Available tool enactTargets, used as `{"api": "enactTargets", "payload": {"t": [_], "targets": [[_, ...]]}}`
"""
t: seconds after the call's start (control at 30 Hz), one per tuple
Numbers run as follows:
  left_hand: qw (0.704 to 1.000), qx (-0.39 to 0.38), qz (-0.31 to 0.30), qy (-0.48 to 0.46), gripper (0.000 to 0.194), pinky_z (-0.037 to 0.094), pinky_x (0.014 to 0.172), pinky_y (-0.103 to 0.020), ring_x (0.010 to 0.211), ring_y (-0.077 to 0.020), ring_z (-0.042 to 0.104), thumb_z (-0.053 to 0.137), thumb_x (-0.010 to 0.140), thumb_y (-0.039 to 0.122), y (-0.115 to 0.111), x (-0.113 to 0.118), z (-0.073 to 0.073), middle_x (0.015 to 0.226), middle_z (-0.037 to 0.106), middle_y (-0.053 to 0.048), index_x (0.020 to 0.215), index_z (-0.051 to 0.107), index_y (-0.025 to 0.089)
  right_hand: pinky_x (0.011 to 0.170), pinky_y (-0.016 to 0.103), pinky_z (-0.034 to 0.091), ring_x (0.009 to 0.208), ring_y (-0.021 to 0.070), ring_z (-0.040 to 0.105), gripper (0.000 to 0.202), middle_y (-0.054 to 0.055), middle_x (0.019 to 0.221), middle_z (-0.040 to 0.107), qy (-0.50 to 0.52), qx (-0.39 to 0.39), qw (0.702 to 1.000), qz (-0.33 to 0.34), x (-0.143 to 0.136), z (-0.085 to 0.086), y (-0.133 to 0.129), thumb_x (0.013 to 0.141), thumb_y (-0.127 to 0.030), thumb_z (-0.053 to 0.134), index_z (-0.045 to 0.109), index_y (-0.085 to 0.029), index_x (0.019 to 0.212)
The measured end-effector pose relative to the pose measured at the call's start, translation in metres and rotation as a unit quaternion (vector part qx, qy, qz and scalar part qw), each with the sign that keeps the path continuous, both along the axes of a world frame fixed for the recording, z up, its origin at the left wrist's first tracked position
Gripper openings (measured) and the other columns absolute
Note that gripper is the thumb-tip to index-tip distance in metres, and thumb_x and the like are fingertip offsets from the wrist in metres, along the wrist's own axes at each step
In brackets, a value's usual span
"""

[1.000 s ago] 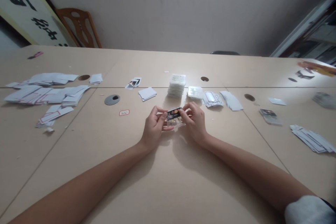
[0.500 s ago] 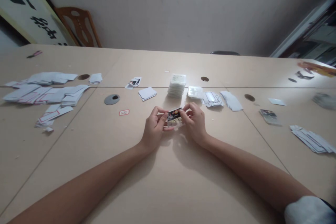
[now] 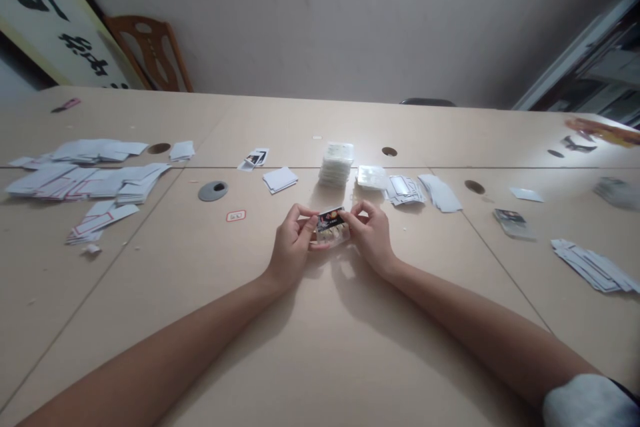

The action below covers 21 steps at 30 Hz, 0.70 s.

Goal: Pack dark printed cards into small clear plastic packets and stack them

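Head view: my forearms are slanting in from the lower corners of the frame, a pale sleeve point(image 3: 580, 401) showing at lower right. On the right side, a fan of white strips point(image 3: 595, 265) is lying on the surface point(image 3: 320, 360). At the centre of the frame, my left hand point(image 3: 294, 240) is grasping a clear case point(image 3: 334, 236) by its left side, and my right hand point(image 3: 373, 238) is pinching the right corner of a dark printed card point(image 3: 330, 219) that is covering the case's upper part. I am not able to tell whether the card is sitting inside the case. Left of centre, a red-bordered label point(image 3: 236, 215) is lying flat, with a grey disc point(image 3: 213, 191) resting beyond it. Just above my hands in the frame, a stack of clear cases point(image 3: 337, 164) is standing, a shorter pile of cases point(image 3: 371, 177) sitting just right of it. Paper slips point(image 3: 90, 180) are spreading across the left side. At upper left, a wooden chair point(image 3: 150, 53) is standing behind the far edge.
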<state>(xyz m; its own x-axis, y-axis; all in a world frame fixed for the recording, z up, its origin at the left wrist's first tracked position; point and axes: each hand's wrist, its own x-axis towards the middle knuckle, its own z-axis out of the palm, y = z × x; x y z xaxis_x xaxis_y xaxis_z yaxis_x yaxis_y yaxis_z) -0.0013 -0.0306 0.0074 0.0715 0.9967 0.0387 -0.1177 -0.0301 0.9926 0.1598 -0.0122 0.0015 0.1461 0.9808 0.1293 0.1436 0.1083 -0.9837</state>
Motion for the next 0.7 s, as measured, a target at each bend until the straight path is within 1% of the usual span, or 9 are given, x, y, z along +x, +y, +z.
{"api": "enactTargets", "payload": {"t": [0.1, 0.17, 0.27, 0.33, 0.4, 0.5, 0.6, 0.7], "targets": [[1.0, -0.008, -0.002, -0.008, 0.037, 0.062, 0.054, -0.028, 0.066, -0.0165, 0.07, 0.067, 0.083, 0.049, 0.0032, -0.0011, -0.0001, 0.081, 0.069, -0.003, 0.095, 0.051, 0.017, 0.043, 0.023, 0.04, 0.049, 0.0128, 0.054, 0.036, -0.004, 0.057, 0.054, 0.033, -0.015, 0.999, 0.01, 0.0009, 0.0, 0.0001, 0.074, -0.042, 0.073, 0.045, -0.021, 0.064], [1.0, -0.01, -0.001, -0.012, 0.038, 0.06, 0.05, -0.026, 0.062, -0.0148, 0.068, 0.067, 0.082, 0.05, 0.0058, -0.0021, -0.0009, 0.077, 0.067, -0.002, 0.095, 0.05, 0.018, 0.043, 0.023, 0.042, 0.051, 0.012, 0.055, 0.034, -0.004, 0.066, 0.056, 0.065, -0.014, 0.997, 0.031, 0.0011, -0.0001, -0.0003, 0.074, -0.042, 0.074, 0.048, -0.021, 0.069], [1.0, -0.01, 0.007, -0.013, 0.039, 0.056, 0.044, -0.022, 0.058, -0.0132, 0.064, 0.065, 0.082, 0.053, 0.0087, -0.0034, -0.0018, 0.074, 0.066, -0.001, 0.094, 0.05, 0.018, 0.045, 0.023, 0.046, 0.06, 0.0122, 0.059, 0.029, -0.003, 0.082, 0.057, 0.108, -0.012, 0.992, 0.066, 0.001, -0.001, -0.0007, 0.074, -0.04, 0.074, 0.054, -0.021, 0.08], [1.0, -0.006, 0.006, -0.004, 0.039, 0.052, 0.04, -0.019, 0.055, -0.0115, 0.062, 0.065, 0.082, 0.053, 0.0091, -0.0036, -0.0013, 0.072, 0.065, 0.0, 0.094, 0.051, 0.018, 0.046, 0.023, 0.048, 0.066, 0.0137, 0.061, 0.026, -0.002, 0.087, 0.058, 0.126, -0.021, 0.988, 0.091, 0.0011, -0.0014, -0.0007, 0.075, -0.039, 0.073, 0.056, -0.022, 0.084], [1.0, -0.007, 0.001, 0.005, 0.039, 0.048, 0.037, -0.016, 0.052, -0.0103, 0.06, 0.068, 0.081, 0.05, 0.0083, -0.0034, 0.0005, 0.073, 0.067, -0.001, 0.094, 0.05, 0.018, 0.048, 0.024, 0.05, 0.069, 0.0151, 0.062, 0.023, -0.001, 0.085, 0.059, 0.138, -0.028, 0.983, 0.116, 0.0013, -0.0013, -0.0007, 0.076, -0.038, 0.072, 0.058, -0.021, 0.084], [1.0, -0.016, -0.005, 0.01, 0.038, 0.043, 0.036, -0.014, 0.052, -0.0108, 0.062, 0.071, 0.079, 0.045, 0.0062, -0.0029, 0.0038, 0.076, 0.07, -0.001, 0.094, 0.047, 0.02, 0.049, 0.025, 0.05, 0.07, 0.0161, 0.062, 0.02, -0.001, 0.083, 0.061, 0.145, -0.031, 0.979, 0.138, 0.0017, -0.0003, -0.0012, 0.077, -0.036, 0.071, 0.058, -0.022, 0.084], [1.0, -0.017, -0.007, 0.021, 0.039, 0.04, 0.034, -0.014, 0.05, -0.0117, 0.063, 0.072, 0.079, 0.045, 0.005, -0.0031, 0.0053, 0.075, 0.071, -0.001, 0.092, 0.046, 0.02, 0.05, 0.023, 0.048, 0.067, 0.0149, 0.062, 0.018, -0.002, 0.08, 0.06, 0.142, -0.028, 0.979, 0.145, 0.001, 0.0009, -0.0022, 0.077, -0.033, 0.07, 0.058, -0.022, 0.083], [0.999, -0.01, -0.002, 0.039, 0.039, 0.037, 0.032, -0.014, 0.046, -0.0112, 0.06, 0.072, 0.079, 0.047, 0.0049, -0.0038, 0.0039, 0.071, 0.07, 0.0, 0.09, 0.045, 0.02, 0.05, 0.023, 0.045, 0.066, 0.0138, 0.061, 0.019, -0.002, 0.079, 0.06, 0.127, -0.016, 0.981, 0.145, -0.0017, 0.0021, -0.0034, 0.077, -0.034, 0.071, 0.058, -0.022, 0.081]]}}
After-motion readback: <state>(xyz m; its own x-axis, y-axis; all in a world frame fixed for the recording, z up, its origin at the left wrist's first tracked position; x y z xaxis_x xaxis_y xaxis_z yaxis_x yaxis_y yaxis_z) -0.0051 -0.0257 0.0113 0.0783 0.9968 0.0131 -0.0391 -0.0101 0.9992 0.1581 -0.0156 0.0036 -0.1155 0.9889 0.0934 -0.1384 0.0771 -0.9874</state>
